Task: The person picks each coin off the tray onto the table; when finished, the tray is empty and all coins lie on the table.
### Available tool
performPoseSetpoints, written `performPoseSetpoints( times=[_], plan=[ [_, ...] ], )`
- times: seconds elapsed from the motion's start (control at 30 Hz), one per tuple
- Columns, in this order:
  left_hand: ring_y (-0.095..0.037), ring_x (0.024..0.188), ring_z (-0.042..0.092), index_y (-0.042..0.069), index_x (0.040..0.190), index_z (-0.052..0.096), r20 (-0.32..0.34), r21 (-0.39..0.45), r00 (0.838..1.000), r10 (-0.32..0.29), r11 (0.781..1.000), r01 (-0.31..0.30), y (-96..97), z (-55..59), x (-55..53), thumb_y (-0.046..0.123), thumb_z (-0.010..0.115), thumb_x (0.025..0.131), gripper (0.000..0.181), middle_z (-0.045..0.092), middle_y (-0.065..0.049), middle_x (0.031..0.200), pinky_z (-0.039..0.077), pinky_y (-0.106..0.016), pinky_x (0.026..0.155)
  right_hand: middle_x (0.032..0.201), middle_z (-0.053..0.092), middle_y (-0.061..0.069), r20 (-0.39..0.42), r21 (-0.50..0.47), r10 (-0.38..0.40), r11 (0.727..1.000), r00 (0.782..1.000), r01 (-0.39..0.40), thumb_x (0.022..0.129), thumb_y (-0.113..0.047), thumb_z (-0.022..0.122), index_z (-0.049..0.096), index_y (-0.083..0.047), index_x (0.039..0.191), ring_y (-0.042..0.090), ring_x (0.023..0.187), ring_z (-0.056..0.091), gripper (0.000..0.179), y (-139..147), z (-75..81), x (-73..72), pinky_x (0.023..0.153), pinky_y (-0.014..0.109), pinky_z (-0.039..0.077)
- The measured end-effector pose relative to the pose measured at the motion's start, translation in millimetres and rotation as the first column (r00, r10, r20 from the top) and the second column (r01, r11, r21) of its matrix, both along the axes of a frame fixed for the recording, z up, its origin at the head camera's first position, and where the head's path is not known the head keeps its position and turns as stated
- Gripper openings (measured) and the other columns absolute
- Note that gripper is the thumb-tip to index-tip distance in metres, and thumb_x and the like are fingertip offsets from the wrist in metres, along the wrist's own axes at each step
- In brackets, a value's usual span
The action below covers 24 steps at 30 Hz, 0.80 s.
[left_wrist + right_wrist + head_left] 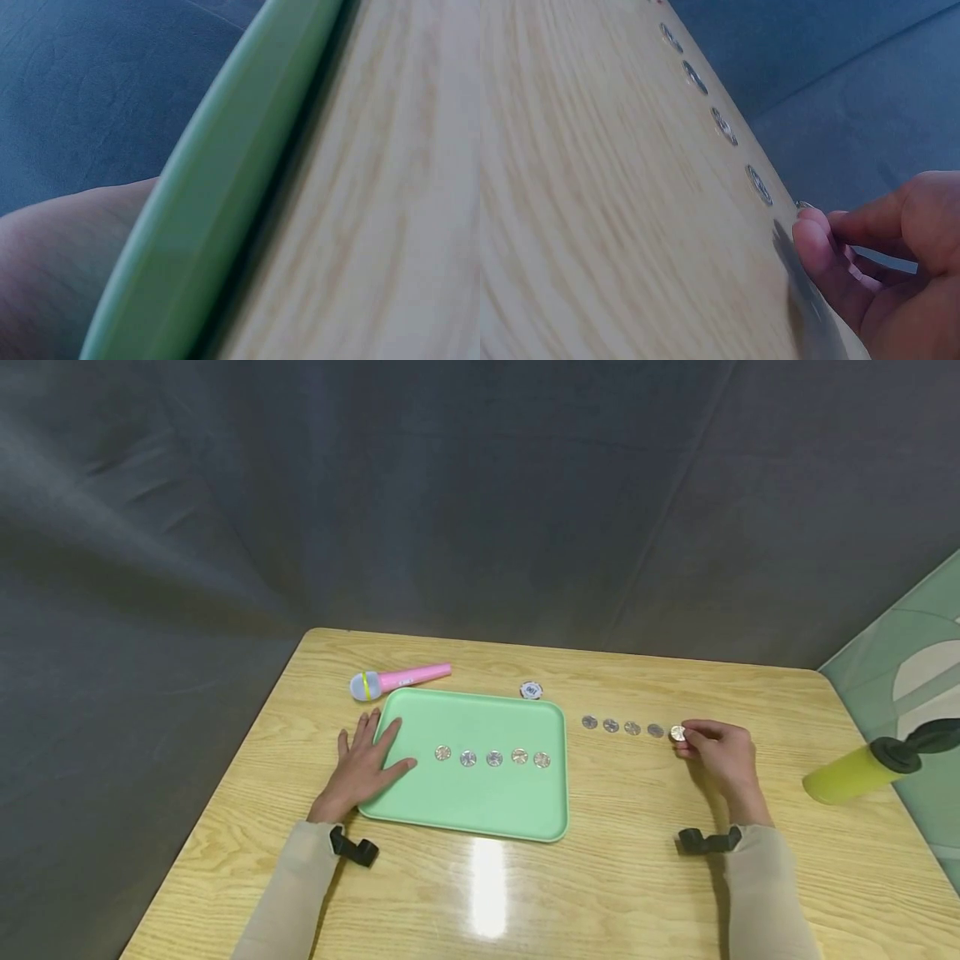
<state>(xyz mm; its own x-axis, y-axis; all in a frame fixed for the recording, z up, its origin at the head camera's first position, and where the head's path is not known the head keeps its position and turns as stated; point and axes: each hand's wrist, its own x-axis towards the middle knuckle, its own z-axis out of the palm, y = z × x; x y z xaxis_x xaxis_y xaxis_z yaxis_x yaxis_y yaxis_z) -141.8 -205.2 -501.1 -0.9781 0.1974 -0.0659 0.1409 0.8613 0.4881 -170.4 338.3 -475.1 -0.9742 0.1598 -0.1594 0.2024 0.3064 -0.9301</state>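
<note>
Silver-coloured coin (678,733), round and metallic, toward the right edge of the wood-grained table (615,877). Left to right: left hand (363,767), fingers spread, grasping nothing, over the left edge of a smooth, round-cornered green tray (450,802); pink toy microphone (412,676) near the table's far-left corner; five coins (493,759) rowed inside the tray; poker chip (531,690) beyond its far edge; four coins (632,727) on the table; right hand (722,753), thumb and fingers pinching the coin; yellow-green bottle (851,777), black-capped. Only the left wrist view shows the tray's sloping outer wall.
</note>
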Motion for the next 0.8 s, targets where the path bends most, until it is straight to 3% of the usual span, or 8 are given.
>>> performPoseSetpoints(
  times=[0.2,0.3,0.37,0.57,0.8],
  plan=[
    [-0.045,0.157,-0.002,0.011,0.159,0.027,-0.005,0.001,1.000,-0.001,1.000,0.001,-1.1,-0.9,-0.2,0.053,0.056,0.097,0.081,0.004,-0.024,0.168,-0.006,-0.074,0.118,0.076,0.066,-0.024,0.016,0.033,0.001,0.999,1.000,-0.002,0.102,-0.003,0.051,0.048,0.023,0.132,-0.005,0.069,0.069,0.040,4.2,-2.1,-0.2,0.070,0.018,0.060],
    [-0.046,0.156,-0.002,0.011,0.159,0.027,-0.007,0.001,1.000,-0.002,1.000,0.002,-1.4,-1.0,-0.3,0.052,0.056,0.097,0.081,0.004,-0.025,0.168,-0.007,-0.074,0.118,0.077,0.066,-0.021,0.021,0.103,0.005,0.995,1.000,-0.007,0.101,-0.003,0.052,0.052,0.021,0.130,-0.006,0.069,0.068,0.038,3.7,-2.3,-1.0,0.069,0.018,0.060],
    [-0.045,0.157,-0.003,0.011,0.160,0.026,-0.002,0.000,1.000,-0.001,1.000,0.001,-1.2,-0.9,-0.2,0.053,0.056,0.097,0.081,0.004,-0.024,0.168,-0.007,-0.073,0.118,0.079,0.069,-0.014,0.016,0.162,0.004,0.987,1.000,-0.007,0.101,-0.003,0.053,0.056,0.020,0.128,-0.006,0.067,0.067,0.035,2.6,-2.3,-1.5,0.067,0.017,0.060],
    [-0.045,0.156,-0.002,0.011,0.160,0.026,-0.001,0.001,1.000,-0.004,1.000,0.004,-0.1,-0.1,0.1,0.053,0.056,0.097,0.081,0.004,-0.025,0.168,-0.007,-0.074,0.118,0.099,0.073,0.023,-0.005,0.295,-0.006,0.955,1.000,0.007,0.099,-0.002,0.054,0.061,0.018,0.121,-0.007,0.065,0.064,0.031,1.4,-3.3,-3.6,0.063,0.016,0.059],
    [-0.045,0.157,-0.002,0.011,0.160,0.026,-0.001,0.000,1.000,-0.003,1.000,0.003,0.2,0.5,-0.2,0.051,0.056,0.097,0.080,0.004,-0.024,0.168,-0.007,-0.074,0.118,0.107,0.071,0.031,0.012,0.362,-0.008,0.932,1.000,0.003,0.099,-0.004,0.053,0.064,0.017,0.118,-0.009,0.064,0.062,0.030,1.4,-1.8,-4.8,0.062,0.014,0.058]
  ],
)
